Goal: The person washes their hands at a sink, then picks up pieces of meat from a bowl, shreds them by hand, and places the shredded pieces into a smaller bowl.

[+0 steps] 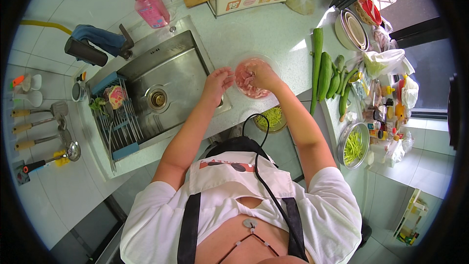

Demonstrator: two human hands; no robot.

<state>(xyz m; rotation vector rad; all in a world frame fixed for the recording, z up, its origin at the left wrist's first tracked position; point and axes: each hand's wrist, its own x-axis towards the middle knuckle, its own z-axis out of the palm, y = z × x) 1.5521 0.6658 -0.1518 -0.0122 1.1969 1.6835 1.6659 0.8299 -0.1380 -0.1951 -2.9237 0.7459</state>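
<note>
Beside sink (181,63), right hand (263,77) in 1 bowl (256,99) of meat (243,83), left hand (219,83) alongside

We are standing in a kitchen: a steel sink (173,71) is sitting in the pale desk (234,34), cooking utensils (59,109) are hanging on tiles (56,176), and raw meat (251,92) and green vegetables (324,76) are lying out.

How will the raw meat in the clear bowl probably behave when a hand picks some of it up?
The raw meat will probably be floppy, since it is cut into small pieces. It may also be slippery, as its surface looks moist. Some could drop from the right hand, because the pieces seem to lie loose.
</note>
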